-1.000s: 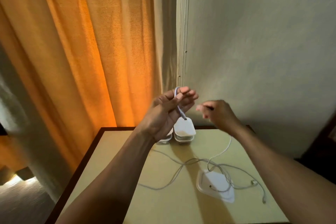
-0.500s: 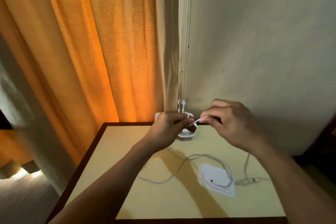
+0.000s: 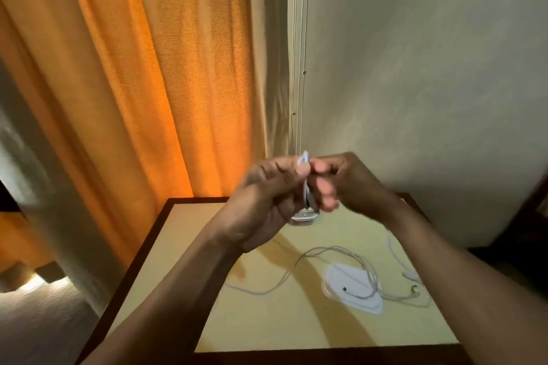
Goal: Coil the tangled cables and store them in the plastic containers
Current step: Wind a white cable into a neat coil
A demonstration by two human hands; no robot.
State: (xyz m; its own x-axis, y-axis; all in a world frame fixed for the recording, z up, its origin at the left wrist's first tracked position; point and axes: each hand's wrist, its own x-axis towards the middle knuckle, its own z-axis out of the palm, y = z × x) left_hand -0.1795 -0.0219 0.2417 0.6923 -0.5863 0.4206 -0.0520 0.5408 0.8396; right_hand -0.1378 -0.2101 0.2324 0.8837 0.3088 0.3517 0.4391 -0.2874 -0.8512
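Up they come: your hands have lifted off the far edge of the table [image 3: 267, 320] since half a second back and closed in on each other, and the stretch of line that ran between them has folded into a loop. Your left hand [image 3: 267, 195] has its fingers curled and pinches the white cable [image 3: 304, 161], with the narrow loop standing upright out of the top of the fist, long axis near vertical. Your right hand [image 3: 347, 181] sits just beside it, fingers curled at the loop, but they are smeared with motion and I cannot tell whether they have a hold on the line or only brush it. Now the bit that matters: the slack [image 3: 392, 241] drops away down and to the right, under your right wrist, towards the tangle [image 3: 341, 253] draped over the flat white lid [image 3: 353, 290] on the near right of the table. So the feed comes from the right, and your right hand is the nearer one to draw it in. The plastic container [image 3: 302, 216] waits directly below the two hands, at the far edge.
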